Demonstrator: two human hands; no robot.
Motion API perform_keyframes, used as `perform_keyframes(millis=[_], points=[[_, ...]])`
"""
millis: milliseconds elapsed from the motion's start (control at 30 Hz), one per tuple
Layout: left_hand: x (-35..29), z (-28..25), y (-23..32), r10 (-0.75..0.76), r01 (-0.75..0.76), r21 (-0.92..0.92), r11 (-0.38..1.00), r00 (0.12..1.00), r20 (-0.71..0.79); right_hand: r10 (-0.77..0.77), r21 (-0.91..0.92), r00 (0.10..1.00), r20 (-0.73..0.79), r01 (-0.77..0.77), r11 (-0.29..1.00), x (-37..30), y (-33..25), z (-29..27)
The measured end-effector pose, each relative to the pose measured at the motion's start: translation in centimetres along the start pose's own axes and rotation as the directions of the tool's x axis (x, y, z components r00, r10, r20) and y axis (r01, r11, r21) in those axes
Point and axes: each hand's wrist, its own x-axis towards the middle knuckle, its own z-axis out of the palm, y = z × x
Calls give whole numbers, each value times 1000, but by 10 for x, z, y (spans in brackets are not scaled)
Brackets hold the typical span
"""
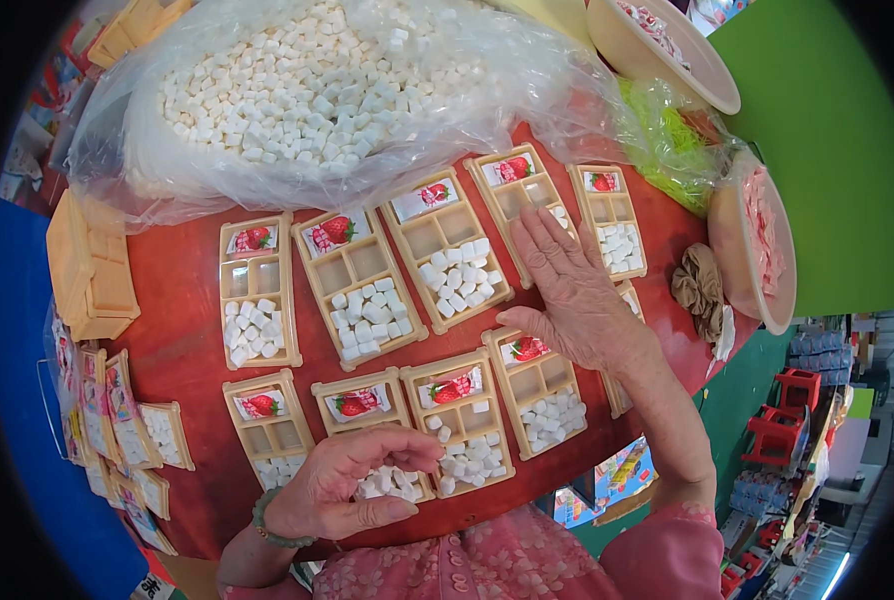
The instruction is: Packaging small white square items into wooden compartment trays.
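Beige compartment trays (399,262) stand in two rows on a red table. Most show a strawberry-printed packet (424,197) at the far end and white marshmallows (370,318) heaped in the near compartment. My right hand (579,300) lies flat, fingers spread, over a tray (499,206) in the far row and hides part of its marshmallows. My left hand (352,485), with a beaded bracelet (279,530) at the wrist, curves above a near-row tray (392,383). Its thumb and fingers are apart, and nothing shows between them. Beside its fingertips is a tray (462,424) of marshmallows.
A large clear plastic bag (137,150) full of marshmallows spreads along the far side. Stacked trays (92,265) and filled packs (127,410) stand at the left. At the right are two bowls (767,310) (722,92), green shredded filler (672,140) and crumpled brown paper (699,290).
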Motion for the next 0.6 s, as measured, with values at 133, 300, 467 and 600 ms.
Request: perform_keyframes(millis=[133, 300, 467, 600], points=[[-1, -1, -2, -7, 7, -16, 1000, 1000, -19, 48, 99, 998, 47, -53, 994, 5, -3, -22], [-3, 1, -3, -7, 7, -6, 1000, 1000, -24, 155, 170, 981, -113, -135, 976, -3, 13, -35], [-2, -1, 0, -29, 29, 31, 999, 1000, -1, 65, 96, 997, -47, -60, 994, -16, 19, -23], [-3, -2, -1, -25, 25, 40, 999, 1000, 5, 99, 74, 994, -49, -96, 993, -18, 14, -23]])
